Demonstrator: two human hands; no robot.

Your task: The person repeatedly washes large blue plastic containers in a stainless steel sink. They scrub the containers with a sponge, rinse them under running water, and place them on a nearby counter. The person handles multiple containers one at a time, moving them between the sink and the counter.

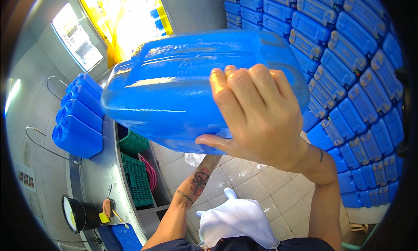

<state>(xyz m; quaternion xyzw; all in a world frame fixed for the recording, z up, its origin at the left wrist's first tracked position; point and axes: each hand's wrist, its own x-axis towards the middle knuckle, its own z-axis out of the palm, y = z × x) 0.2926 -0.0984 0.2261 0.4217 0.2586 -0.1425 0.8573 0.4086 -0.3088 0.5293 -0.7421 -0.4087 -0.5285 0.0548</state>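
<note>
A large blue plastic jerrycan (pixel 174 83) is held up in front of me, lying on its side and shiny with wet. My right hand (pixel 261 107) grips its near right part, the fingers bent over the surface and the thumb spread below them. Toward the can's underside reaches my left forearm (pixel 191 188); the left hand itself is hidden behind the can, so its fingers cannot be seen.
Several blue jerrycans (pixel 78 133) stand in a row on the steel counter (pixel 93 175) at left, near curved metal taps. Below it are green crates (pixel 137 179) and a pink hose (pixel 149 172). A black bucket (pixel 85 214) sits nearer. Stacked jerrycans (pixel 348 90) wall the right side. The tiled floor (pixel 244 177) looks wet.
</note>
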